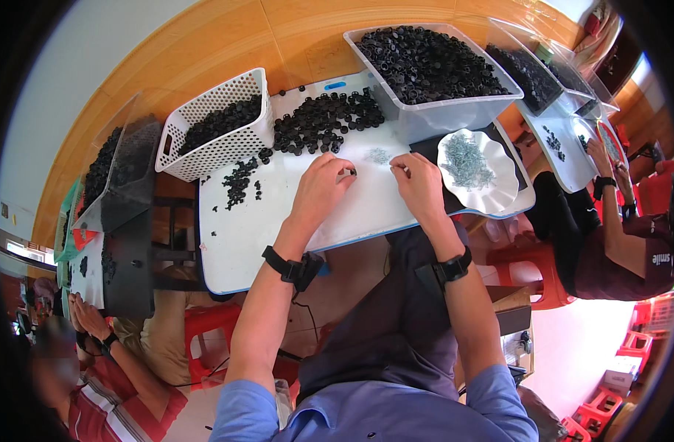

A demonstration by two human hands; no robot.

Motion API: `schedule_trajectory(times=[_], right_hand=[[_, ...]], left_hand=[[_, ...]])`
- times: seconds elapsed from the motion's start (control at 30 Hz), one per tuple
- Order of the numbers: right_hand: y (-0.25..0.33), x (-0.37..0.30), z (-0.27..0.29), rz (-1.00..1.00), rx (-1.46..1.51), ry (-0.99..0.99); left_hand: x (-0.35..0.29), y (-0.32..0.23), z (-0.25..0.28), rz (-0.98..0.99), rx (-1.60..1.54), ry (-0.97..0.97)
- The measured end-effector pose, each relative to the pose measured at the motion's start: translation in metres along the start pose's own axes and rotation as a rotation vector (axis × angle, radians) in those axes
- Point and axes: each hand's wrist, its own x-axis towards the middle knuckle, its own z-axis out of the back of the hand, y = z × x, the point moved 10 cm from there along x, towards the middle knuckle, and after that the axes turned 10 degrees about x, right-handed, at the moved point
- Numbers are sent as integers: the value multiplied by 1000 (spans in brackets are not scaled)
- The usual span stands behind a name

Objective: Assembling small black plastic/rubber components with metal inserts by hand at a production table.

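My left hand [320,186] is above the white table [259,236], its thumb and fingers closed on a small black plastic part [349,172]. Across from it, my right hand [421,184] is pinched at the fingertips; whatever it grips is too small to make out. Between the two, slightly farther off, lies a small heap of thin silvery pins [378,155]. A white scalloped dish [508,193] with many more pins [466,160] stands right of my right hand. Round black caps [326,121] are spread beyond my left hand, and smaller black parts [239,183] lie to its left.
A white perforated basket [215,144] and a clear plastic bin [455,110], both holding black parts, stand along the far edge. People work at neighbouring tables: hands [90,318] at left, another person's arm [609,202] at right. A red stool [525,276] stands at right.
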Motion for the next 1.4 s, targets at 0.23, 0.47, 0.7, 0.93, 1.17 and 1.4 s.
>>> schedule_trajectory(times=[0.23, 0.47, 0.7, 0.93, 1.17, 1.4], right_hand=[[24, 29, -39, 162, -209, 129], [37, 38, -71, 453, -454, 302], [45, 33, -81, 563, -565, 376], [46, 34, -78, 584, -529, 353], [51, 34, -47, 361, -186, 204], [21, 15, -44, 11, 176, 185]], left_hand=[[-14, 11, -14, 98, -198, -80], [-20, 26, -17, 281, -420, -61], [-22, 27, -15, 254, -449, -96], [-21, 21, -16, 236, -397, -60], [-20, 23, -12, 253, -372, -66], [-20, 27, -18, 284, -434, -61]])
